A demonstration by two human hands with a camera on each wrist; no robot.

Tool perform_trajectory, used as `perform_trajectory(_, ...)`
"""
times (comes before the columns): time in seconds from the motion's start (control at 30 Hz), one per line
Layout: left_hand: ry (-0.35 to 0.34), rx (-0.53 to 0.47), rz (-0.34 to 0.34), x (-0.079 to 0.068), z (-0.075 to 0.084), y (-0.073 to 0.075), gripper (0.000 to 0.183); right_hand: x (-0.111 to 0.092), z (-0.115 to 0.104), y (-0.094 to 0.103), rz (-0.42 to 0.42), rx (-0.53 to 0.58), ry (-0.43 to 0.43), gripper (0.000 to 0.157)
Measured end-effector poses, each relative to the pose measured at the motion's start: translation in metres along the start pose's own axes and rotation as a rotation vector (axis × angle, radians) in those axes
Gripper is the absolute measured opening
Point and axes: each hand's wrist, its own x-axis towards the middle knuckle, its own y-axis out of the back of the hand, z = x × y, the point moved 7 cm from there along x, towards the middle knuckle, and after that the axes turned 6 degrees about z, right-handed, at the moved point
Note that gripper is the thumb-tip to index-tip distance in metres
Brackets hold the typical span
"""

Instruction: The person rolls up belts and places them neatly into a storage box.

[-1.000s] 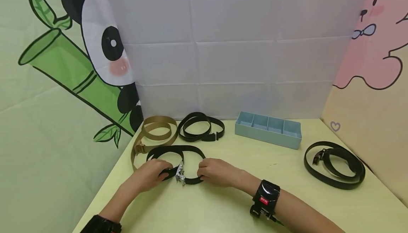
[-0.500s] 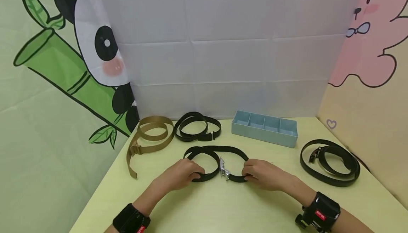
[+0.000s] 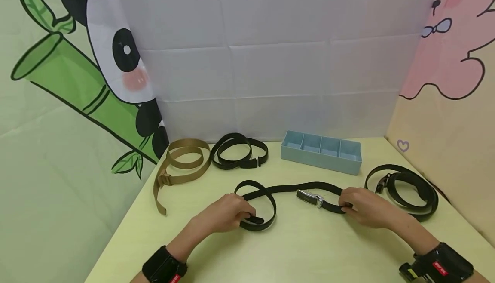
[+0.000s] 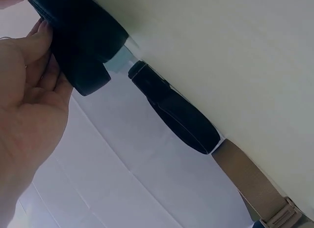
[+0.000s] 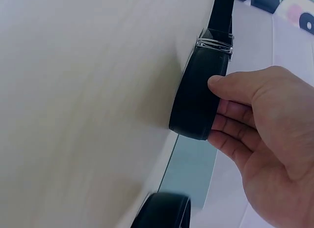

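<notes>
Pinches 1 black belt [image 3: 303, 186] at 2 spots: with the left hand [image 3: 228, 212] on the looped end, with the right hand [image 3: 363, 205] near the silver buckle [image 3: 319, 201]. Runs between both grips (before the blue tray [image 3: 321, 161]).

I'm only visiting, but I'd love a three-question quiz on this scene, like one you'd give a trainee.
1. True or false: the person's bare left hand grips the tan woven-fabric belt.

2. Count: how many compartments does the pale blue, rectangular tray have?

3. Fill in: the silver-trimmed, oblong buckle lies nearer the person's ____ hand.

Key:
1. False; it holds the long, smooth black belt.
2. Four.
3. Right; the right hand holds the same belt close to the buckle.
</notes>
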Motion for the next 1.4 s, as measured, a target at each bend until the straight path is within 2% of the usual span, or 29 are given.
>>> perform_trajectory(0.23, 0.027, -0.03, 0.04, -0.009, -0.003, 0.012, 0.027, -0.008, 0.004, 0.007, 0.03, -0.031, 0.004, 0.022)
perform_trajectory(0.43, -0.005, -0.056, 0.058, -0.005, 0.004, 0.01, 0.022, -0.01, 0.001, 0.006, 0.018, -0.028, -0.001, 0.022)
perform_trajectory(0.6, -0.005, -0.041, 0.052, -0.001, 0.009, 0.007, 0.019, -0.002, -0.006, 0.008, -0.032, 0.01, 0.004, 0.019)
perform_trajectory(0.7, -0.009, -0.031, 0.052, 0.001, 0.01, 0.006, 0.017, 0.012, -0.014, 0.008, -0.064, 0.05, -0.012, 0.013)
perform_trajectory(0.8, -0.017, -0.029, 0.059, 0.002, 0.011, 0.005, 0.016, 0.034, -0.028, 0.004, -0.06, 0.086, -0.018, 0.008)
perform_trajectory(0.97, -0.027, -0.037, 0.082, 0.005, 0.011, 0.002, 0.015, 0.076, -0.065, -0.014, -0.001, 0.167, 0.065, 0.007)
perform_trajectory(1.1, -0.034, -0.044, 0.113, 0.008, 0.011, 0.003, 0.015, 0.103, -0.091, -0.033, 0.025, 0.238, 0.125, 0.009)
perform_trajectory(1.23, -0.033, -0.059, 0.123, 0.012, 0.011, 0.004, 0.014, 0.118, -0.104, -0.051, 0.036, 0.303, 0.133, 0.01)
perform_trajectory(1.4, -0.036, -0.07, 0.14, 0.014, 0.012, 0.005, 0.014, 0.125, -0.11, -0.062, 0.058, 0.385, 0.12, 0.007)
